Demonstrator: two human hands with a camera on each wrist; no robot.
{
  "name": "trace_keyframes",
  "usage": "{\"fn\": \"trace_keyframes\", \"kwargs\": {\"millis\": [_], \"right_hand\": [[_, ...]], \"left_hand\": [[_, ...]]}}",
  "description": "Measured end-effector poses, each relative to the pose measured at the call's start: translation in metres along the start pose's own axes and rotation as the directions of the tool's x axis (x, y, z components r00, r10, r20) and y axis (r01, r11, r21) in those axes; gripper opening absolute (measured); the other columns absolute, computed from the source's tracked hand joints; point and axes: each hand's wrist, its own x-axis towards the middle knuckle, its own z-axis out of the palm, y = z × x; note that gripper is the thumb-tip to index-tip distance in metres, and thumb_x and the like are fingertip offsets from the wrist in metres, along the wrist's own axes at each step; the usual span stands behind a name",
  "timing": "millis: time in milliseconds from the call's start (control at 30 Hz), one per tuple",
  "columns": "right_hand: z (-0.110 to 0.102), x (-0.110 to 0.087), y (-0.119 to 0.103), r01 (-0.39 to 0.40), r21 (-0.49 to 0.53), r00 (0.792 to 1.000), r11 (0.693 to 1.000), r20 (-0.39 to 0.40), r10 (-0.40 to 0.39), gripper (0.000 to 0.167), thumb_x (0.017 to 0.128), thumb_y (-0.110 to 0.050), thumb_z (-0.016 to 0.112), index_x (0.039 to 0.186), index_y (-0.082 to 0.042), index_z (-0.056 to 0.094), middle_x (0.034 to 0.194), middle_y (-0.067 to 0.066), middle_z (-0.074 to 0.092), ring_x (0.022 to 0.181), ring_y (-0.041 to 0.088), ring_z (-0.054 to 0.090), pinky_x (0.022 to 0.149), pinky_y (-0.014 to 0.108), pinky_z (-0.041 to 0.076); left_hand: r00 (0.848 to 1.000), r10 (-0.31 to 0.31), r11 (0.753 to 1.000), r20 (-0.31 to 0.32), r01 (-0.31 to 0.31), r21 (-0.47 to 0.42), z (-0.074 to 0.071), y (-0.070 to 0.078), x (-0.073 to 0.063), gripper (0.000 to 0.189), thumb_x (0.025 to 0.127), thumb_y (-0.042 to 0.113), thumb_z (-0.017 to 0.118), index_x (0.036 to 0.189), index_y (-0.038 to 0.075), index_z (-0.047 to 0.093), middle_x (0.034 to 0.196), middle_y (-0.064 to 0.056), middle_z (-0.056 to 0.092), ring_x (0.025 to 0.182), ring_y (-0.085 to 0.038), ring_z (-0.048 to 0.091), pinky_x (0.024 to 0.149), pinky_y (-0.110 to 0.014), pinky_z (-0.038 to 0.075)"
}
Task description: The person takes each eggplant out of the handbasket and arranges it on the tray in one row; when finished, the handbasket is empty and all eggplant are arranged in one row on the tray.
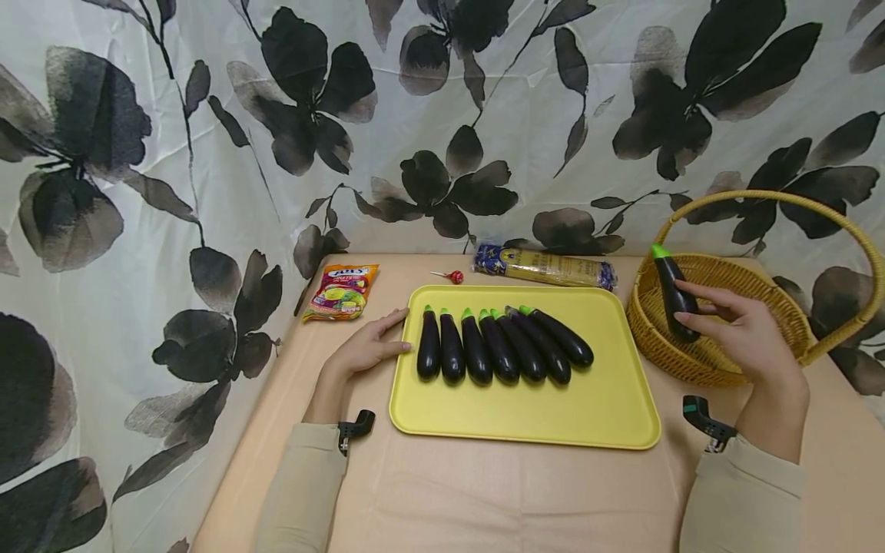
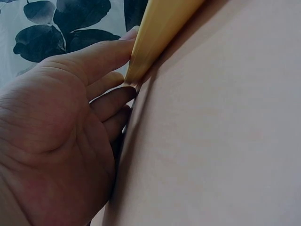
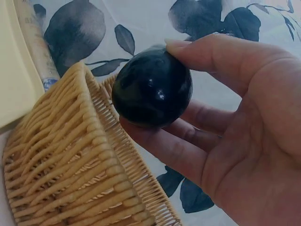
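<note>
My right hand holds a dark purple eggplant with a bright green cap. Thumb and fingertips pinch it near its rounded lower end, cap upward, over the yellow wicker basket. In the right wrist view, the eggplant's glossy rounded end faces the camera between thumb and fingers. On the yellow tray, several more eggplants lie side by side, caps toward the back. My left hand touches the tray's left edge with thumb and fingertips; the left wrist view shows them along the tray's side.
Behind the tray lie a long pasta packet and a small red lollipop. A colourful candy bag sits at the back left. The basket's tall handle arches over its right side. A floral curtain hangs behind the table.
</note>
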Motion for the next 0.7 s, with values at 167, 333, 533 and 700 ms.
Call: {"fn": "trace_keyframes", "kwargs": {"millis": [167,333,533,700], "right_hand": [[0.005,0.001,-0.005,0.058,0.039,0.998,0.998,0.025,-0.059,0.05,0.099,-0.011,0.071,0.148,-0.007,0.059,0.117,-0.019,0.064,0.086,0.001,0.063,0.071,0.012,0.057],[0.013,0.004,-0.011,0.105,0.033,0.993,0.994,0.057,-0.106,0.048,0.1,-0.012,0.07,0.147,-0.007,0.06,0.121,-0.016,0.062,0.086,0.004,0.06,0.066,0.013,0.054],[0.025,0.011,-0.017,0.149,-0.058,0.985,0.987,0.092,-0.143,0.048,0.101,-0.017,0.07,0.148,-0.015,0.06,0.124,-0.013,0.061,0.092,0.005,0.055,0.058,0.024,0.045],[0.035,0.015,-0.023,0.163,-0.102,0.98,0.981,0.131,-0.149,0.047,0.102,-0.017,0.068,0.148,-0.018,0.06,0.135,0.003,0.06,0.098,0.008,0.051,0.062,0.024,0.044]], "left_hand": [[1.0,-0.002,1.0,-0.001,0.002,-0.006,0.0,0.001,0.0,0.079,0.096,0.039,0.075,0.163,0.026,0.037,0.173,-0.004,0.025,0.162,-0.024,0.017,0.133,-0.051,0.013],[1.0,-0.001,1.0,0.002,0.001,-0.007,0.0,-0.001,0.0,0.079,0.095,0.04,0.075,0.163,0.026,0.037,0.173,-0.004,0.025,0.162,-0.024,0.016,0.133,-0.05,0.012],[1.0,0.001,1.0,0.003,-0.001,-0.006,0.0,0.0,0.0,0.079,0.095,0.04,0.075,0.163,0.027,0.037,0.173,-0.004,0.025,0.162,-0.024,0.017,0.133,-0.05,0.013],[1.0,0.004,1.0,0.001,-0.004,-0.003,0.0,-0.001,0.0,0.079,0.095,0.041,0.075,0.163,0.026,0.037,0.173,-0.004,0.026,0.162,-0.024,0.017,0.133,-0.05,0.013]]}}
